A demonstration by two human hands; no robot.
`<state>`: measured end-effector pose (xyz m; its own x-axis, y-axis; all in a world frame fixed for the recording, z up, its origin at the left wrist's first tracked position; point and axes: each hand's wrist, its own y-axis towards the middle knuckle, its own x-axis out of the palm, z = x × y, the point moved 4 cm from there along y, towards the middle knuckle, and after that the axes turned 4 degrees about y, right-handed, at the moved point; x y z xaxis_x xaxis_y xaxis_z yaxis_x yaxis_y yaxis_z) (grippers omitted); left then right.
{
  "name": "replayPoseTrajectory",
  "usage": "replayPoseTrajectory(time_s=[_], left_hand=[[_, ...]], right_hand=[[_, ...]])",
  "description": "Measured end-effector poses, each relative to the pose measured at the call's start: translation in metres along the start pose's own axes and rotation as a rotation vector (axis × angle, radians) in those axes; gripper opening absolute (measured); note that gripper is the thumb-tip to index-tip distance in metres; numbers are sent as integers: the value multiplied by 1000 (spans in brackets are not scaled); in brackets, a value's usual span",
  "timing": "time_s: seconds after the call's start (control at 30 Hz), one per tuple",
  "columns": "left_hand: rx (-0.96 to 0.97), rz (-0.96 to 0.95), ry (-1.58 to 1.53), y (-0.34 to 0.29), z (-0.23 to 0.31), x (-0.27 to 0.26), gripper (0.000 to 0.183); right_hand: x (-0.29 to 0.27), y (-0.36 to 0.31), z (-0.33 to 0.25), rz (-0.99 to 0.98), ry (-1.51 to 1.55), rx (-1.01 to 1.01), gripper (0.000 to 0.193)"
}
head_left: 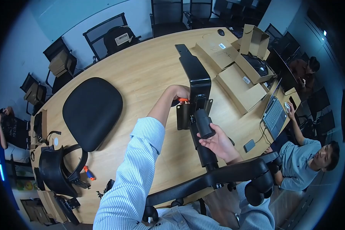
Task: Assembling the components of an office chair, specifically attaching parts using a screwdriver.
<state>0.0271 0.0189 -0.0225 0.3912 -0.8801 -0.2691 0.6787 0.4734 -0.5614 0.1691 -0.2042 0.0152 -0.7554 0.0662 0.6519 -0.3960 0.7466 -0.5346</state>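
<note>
In front of me stands a black chair base with a column [205,153], its wheeled legs [234,172] at my body. A black bent bracket [200,74] rises at its upper end, beside a metal plate [183,117]. My left hand [177,92] is closed behind the bracket around a tool with an orange-and-blue handle [183,100]; its tip is hidden. With thumb and fingers, my right hand [221,145] grips the lower end of a short black cylinder [204,123] that sticks out below the bracket.
A black seat cushion [92,111] lies left on the wooden table [149,69]. Nearer are a black curved chair part [53,168] and another orange-and-blue tool [89,173]. Open cardboard boxes [241,88], a laptop [275,117] and a seated person [303,165] are at right.
</note>
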Motion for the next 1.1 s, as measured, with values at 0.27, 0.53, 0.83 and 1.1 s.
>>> replayPoseTrajectory(time_s=[0.27, 0.53, 0.83, 1.1], left_hand=[[-38, -47, -16, 21, -6, 1, 17], [-36, -40, -9, 13, -2, 4, 17], [-55, -65, -21, 14, -3, 0, 11], [-70, -112, -65, 12, 0, 2, 9]], right_hand=[[-2, -6, -10, 377, -649, -272, 55], [12, -9, -5, 582, -1336, -866, 60], [-17, 24, -5, 21, -88, -37, 49], [-3, 24, -22, 105, -315, 58, 57]])
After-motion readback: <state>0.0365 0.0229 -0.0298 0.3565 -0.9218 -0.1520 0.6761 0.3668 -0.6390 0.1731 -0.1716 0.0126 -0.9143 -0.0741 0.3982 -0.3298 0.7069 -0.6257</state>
